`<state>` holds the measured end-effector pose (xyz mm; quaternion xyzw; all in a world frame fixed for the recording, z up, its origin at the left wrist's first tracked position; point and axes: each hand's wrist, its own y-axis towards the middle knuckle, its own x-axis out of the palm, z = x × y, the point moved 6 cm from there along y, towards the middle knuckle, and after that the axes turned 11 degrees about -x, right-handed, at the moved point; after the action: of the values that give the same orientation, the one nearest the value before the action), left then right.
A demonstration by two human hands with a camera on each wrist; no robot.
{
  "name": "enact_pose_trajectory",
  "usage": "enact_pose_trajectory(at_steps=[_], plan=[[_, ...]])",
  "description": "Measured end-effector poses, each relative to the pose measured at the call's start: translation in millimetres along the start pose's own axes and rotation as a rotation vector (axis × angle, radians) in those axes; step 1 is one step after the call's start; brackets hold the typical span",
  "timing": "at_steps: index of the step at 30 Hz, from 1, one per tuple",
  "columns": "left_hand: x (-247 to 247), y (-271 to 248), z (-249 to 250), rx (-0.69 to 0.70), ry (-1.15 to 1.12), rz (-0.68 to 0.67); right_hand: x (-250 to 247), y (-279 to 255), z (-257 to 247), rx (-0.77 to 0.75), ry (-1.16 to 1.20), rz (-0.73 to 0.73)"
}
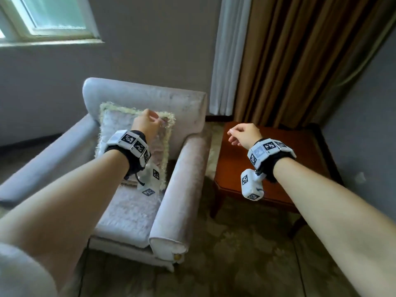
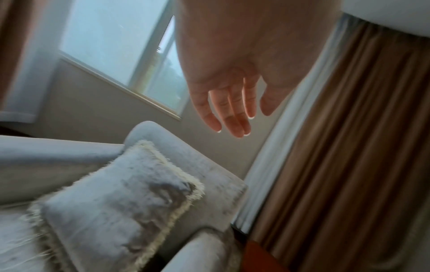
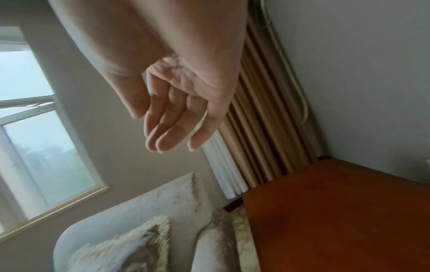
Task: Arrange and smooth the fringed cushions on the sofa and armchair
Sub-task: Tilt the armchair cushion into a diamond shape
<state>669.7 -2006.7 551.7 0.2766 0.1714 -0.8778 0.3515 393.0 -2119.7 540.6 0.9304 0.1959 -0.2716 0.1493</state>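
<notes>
From the head view: leaning upright against the armchair [image 1: 137, 159] back, the fringed cushion [image 1: 120, 133], its lower edge on the seat. Hovering in front of the cushion's upper right part, the left hand [image 1: 145, 123], fingers loosely bent, holding nothing; touching the cushion or not, impossible to tell from this angle. Hanging over the red-brown table [image 1: 295, 159] to the right of the armchair, the right hand [image 1: 244, 133], fingers loosely curled, holding nothing. Standing behind the table, a brown curtain [image 1: 300, 61]; showing at upper left, a window [image 1: 53, 16].

From the left wrist: hanging in the air well above the cushion [image 2: 111, 211], the left hand [image 2: 232, 92], grip relaxed and spread, fingers nearly straight and clear of the fabric. Propping against the armchair [image 2: 209, 173] back, the cushion, one corner pointing up.

From the right wrist: floating free, the right hand [image 3: 177, 103], grip relaxed, fingers side by side and gently bent, holding nothing. Lying below, the table [image 3: 337, 220]; peeking in at lower left, the cushion [image 3: 121, 254] on the armchair [image 3: 177, 202].
</notes>
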Motion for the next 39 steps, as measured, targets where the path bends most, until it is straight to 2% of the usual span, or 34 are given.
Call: enact_pose_trajectory(at_steps=[6,12,19,25,39], plan=[[-59,59,-67,-0.146,-0.053,0.139,102,75,-36,-0.083,0.053,-0.219],[-95,130,-131,-0.218,-0.033,0.150,188,123,-60,-0.097,0.060,-0.299],[-149,235,-178,-0.189,0.074,0.063,288,184,-77,0.013,0.031,-0.204],[-201,314,-213,-0.204,0.129,0.038,367,232,-102,0.069,0.022,-0.211],[-195,490,-262,-0.281,0.085,0.011,473,393,-76,0.051,-0.145,-0.241]])
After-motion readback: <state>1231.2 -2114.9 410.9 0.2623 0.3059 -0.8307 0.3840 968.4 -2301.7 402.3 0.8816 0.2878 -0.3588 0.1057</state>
